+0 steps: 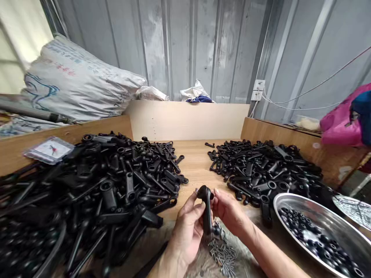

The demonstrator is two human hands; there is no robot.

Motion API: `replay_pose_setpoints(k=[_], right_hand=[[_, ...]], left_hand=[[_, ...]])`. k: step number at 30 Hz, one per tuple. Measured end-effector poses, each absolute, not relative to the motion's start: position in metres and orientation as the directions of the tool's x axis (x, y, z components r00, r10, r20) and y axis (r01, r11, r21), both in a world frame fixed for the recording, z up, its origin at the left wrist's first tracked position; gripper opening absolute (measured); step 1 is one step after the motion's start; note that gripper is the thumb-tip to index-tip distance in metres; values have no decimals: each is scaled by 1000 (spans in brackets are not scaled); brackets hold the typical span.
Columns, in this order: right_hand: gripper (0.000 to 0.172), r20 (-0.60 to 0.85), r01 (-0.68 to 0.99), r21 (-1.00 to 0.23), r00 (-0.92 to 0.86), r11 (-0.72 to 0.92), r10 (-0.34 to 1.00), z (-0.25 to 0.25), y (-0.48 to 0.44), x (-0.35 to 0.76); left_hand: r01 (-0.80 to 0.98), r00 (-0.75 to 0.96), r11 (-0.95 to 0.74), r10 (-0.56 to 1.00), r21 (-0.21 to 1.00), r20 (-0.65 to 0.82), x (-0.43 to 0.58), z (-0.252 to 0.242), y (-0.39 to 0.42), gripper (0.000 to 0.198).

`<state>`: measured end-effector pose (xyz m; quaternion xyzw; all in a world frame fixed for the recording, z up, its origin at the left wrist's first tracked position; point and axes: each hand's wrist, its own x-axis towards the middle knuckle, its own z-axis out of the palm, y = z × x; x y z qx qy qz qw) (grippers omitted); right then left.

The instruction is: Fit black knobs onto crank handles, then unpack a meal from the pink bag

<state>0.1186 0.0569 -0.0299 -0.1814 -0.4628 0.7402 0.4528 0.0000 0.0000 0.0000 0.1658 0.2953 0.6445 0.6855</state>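
A black crank handle (207, 216) stands roughly upright in my left hand (187, 227), whose fingers are wrapped round its arm. Its hub end points up, and a round knob shows at the lower end. My right hand (230, 212) is closed in a pinch beside the hub, its fingertips at or very near the handle. Whatever those fingertips hold, if anything, is too small to make out. Just below both hands, a heap of small metal screws (223, 255) lies on the work surface.
Black crank handles form a big pile (116, 181) on the left and another pile (261, 166) on the right. A steel bowl (327, 210) at right holds black knobs (304, 227); more knobs (26, 247) fill a container at lower left. Wooden boards (188, 119) border the table.
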Motion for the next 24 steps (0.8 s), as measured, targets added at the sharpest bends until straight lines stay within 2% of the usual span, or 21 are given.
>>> replay_pose_setpoints(k=[4, 9, 15, 21, 24], right_hand=[[39, 141, -481, -860, -544, -169, 827, -26, 60, 115], [56, 115, -435, -879, -590, -195, 799, -27, 59, 114], [40, 140, -455, -876, -556, -159, 820, -22, 59, 118], [57, 128, -419, -893, -588, -165, 799, -25, 61, 116], [45, 135, -435, -887, -566, -156, 813, -24, 61, 118]], left_hand=[[-779, 10, 126, 982, 614, -189, 0, -2, -1, 78], [-775, 20, 142, 979, 615, -201, 1, 0, 0, 83], [-773, 16, 132, 982, 620, -189, 0, -1, -1, 72], [-761, 9, 131, 981, 636, -191, 0, 1, -2, 63], [-760, -9, 134, 976, 636, -217, 0, 2, -3, 65]])
